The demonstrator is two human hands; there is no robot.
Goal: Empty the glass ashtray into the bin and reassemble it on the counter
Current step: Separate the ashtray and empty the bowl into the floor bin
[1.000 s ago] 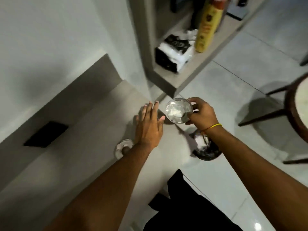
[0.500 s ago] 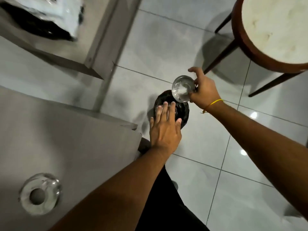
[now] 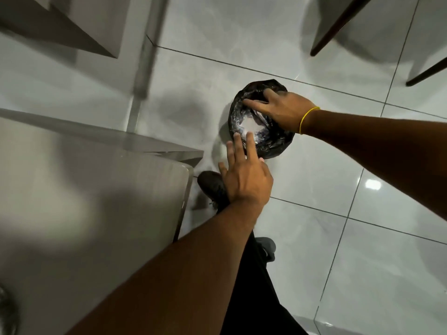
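A small bin lined with a black bag (image 3: 278,146) stands on the tiled floor, just past the counter's corner. My right hand (image 3: 283,110), with a yellow band on its wrist, is palm down over the bin's mouth. It grips the glass ashtray bowl (image 3: 258,122), which is turned over and mostly hidden beneath the hand; only a pale glassy patch shows. My left hand (image 3: 244,180) hovers open with fingers apart at the bin's near rim and holds nothing. The ashtray's glass ring part (image 3: 6,310) lies blurred on the grey counter (image 3: 96,213) at the lower left edge.
Dark chair legs (image 3: 333,30) stand on the floor at the top right. A grey shelf unit (image 3: 72,27) and its post rise at the top left. My dark shoe (image 3: 212,187) is beside the counter's corner, next to the bin.
My right hand has dropped from above the bin down onto its mouth and turned palm down with the bowl. The left hand stayed by the near rim. The view tilted further down.
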